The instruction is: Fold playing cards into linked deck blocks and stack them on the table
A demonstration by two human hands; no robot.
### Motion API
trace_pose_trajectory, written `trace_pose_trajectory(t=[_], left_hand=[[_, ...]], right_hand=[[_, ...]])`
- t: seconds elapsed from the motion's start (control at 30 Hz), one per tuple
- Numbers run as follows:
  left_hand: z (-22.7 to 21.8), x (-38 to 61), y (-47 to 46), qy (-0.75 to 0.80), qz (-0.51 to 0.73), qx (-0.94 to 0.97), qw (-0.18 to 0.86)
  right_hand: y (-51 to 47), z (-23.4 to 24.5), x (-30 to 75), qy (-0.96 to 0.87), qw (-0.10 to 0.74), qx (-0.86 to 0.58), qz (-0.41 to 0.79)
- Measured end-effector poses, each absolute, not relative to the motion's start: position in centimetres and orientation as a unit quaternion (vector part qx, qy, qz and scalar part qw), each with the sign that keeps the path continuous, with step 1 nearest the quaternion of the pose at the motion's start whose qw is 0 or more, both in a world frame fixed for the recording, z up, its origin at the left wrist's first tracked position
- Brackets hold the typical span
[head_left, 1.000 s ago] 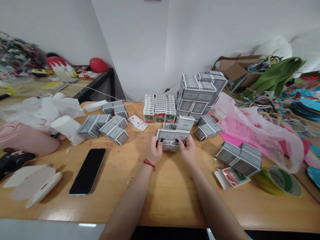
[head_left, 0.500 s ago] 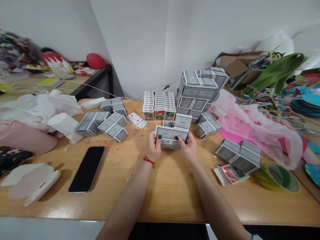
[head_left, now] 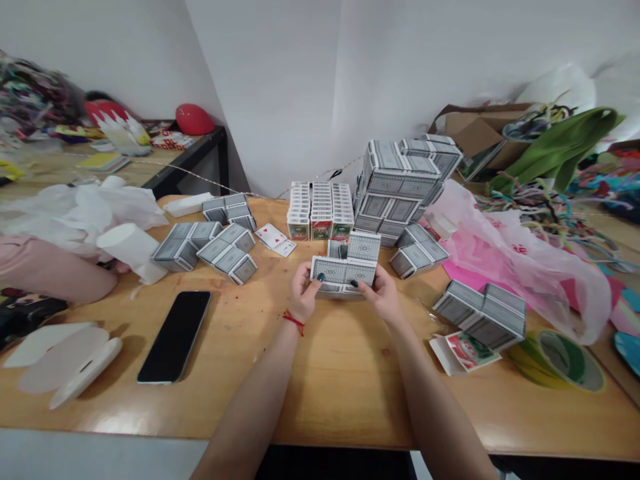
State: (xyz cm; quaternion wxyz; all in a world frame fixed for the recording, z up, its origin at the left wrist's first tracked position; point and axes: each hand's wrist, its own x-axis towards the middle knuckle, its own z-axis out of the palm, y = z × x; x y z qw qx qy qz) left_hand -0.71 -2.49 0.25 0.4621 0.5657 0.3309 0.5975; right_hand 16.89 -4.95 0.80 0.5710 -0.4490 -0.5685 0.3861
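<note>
Between my two hands is a block built of grey-patterned playing cards, with a raised part at its upper right. My left hand grips its left end, thumb on the front face. On the right end, my right hand holds it the same way; the fingers behind are hidden. Just beyond stand three stacks of card boxes. A tall tower of similar card blocks rises behind on the right. One loose card block lies to the right of my right hand.
More card blocks and face-up cards lie to the left. A phone and a white mirror case are at the front left. At right are an opened card box, yellow tape and a pink plastic bag.
The held card block tilts slightly, its front face turning more upright. My left hand shifts a little left and my right hand slightly right. The whole view has moved slightly.
</note>
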Motion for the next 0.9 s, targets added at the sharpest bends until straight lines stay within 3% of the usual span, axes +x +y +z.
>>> trace_pose_trajectory(t=[0.2, 0.4, 0.7, 0.9], left_hand=[[0.4, -2.0, -1.9, 0.327, 0.557, 0.577, 0.500], [0.5, -3.4, -2.1, 0.365, 0.510, 0.654, 0.422], [0.7, -4.1, -3.5, 0.413, 0.485, 0.678, 0.367], [1.1, -4.1, -3.5, 0.405, 0.478, 0.697, 0.347]], right_hand=[[-5.1, 1.2, 17.8, -0.603, 0.531, -0.452, 0.387], [-5.4, 1.6, 17.9, -0.604, 0.509, -0.455, 0.411], [-6.0, 1.8, 18.4, -0.531, 0.555, -0.435, 0.470], [-6.7, 2.0, 18.8, -0.540, 0.547, -0.463, 0.440]])
